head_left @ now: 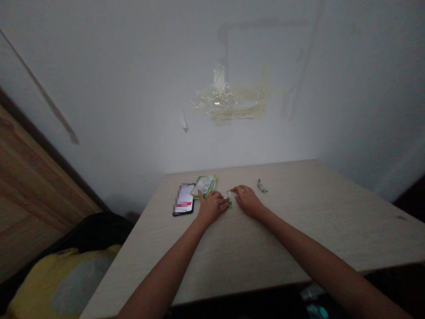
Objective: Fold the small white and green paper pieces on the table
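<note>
A small green-and-white packet lies on the table between my two hands. My left hand is at its left side, with thumb and forefinger closed on that edge and another finger sticking out toward the back. From the right, the bent fingers of my right hand meet the packet's upper corner; the fingertips look pinched there, though the grip is small in view. Just behind my left hand rests a larger green-and-white packet or stack of packets. A phone with a lit screen lies left of it.
A small crumpled green-and-white wrapper piece lies beyond my right hand. The pale wooden table meets a wall with peeling clear tape. A yellow-and-grey plush item sits below the table's left edge.
</note>
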Demonstrator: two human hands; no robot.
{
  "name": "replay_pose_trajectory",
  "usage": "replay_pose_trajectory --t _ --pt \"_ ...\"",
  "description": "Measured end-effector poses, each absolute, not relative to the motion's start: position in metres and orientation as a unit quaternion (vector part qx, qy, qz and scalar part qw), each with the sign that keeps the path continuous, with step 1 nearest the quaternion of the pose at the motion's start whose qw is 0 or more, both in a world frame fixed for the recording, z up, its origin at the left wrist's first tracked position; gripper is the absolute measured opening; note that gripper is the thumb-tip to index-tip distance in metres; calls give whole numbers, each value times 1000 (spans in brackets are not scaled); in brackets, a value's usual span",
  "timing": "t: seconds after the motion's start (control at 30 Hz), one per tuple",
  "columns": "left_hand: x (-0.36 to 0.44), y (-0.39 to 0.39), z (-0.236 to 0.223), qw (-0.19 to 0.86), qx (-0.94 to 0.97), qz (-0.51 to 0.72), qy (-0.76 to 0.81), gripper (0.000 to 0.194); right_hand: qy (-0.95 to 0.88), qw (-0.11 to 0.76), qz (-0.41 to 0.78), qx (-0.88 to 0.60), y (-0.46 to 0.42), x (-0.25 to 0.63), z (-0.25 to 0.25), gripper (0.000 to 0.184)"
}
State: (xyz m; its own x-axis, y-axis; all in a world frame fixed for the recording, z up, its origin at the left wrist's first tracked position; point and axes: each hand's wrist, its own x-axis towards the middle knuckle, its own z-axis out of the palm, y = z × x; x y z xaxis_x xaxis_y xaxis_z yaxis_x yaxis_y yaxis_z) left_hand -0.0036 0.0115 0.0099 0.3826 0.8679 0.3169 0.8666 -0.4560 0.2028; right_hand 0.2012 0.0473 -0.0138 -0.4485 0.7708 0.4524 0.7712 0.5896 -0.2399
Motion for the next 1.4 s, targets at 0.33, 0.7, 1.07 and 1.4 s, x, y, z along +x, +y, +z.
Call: replay_pose_trajectory --t 0.33,0.7,1.07,1.4 --pt "-2 10 8 -5 826 195 528 26 -844 318 65 -426 43 206 -6 31" --pt "-2 13 7 -1 831 177 527 28 -865 327 52 -378 41 204 -4 29" --pt "-2 13 8 -5 831 170 530 29 -872 331 29 -360 38 204 -3 25" --pt "-3 13 6 1 828 177 531 29 -871 346 36 -347 37 206 -4 22"
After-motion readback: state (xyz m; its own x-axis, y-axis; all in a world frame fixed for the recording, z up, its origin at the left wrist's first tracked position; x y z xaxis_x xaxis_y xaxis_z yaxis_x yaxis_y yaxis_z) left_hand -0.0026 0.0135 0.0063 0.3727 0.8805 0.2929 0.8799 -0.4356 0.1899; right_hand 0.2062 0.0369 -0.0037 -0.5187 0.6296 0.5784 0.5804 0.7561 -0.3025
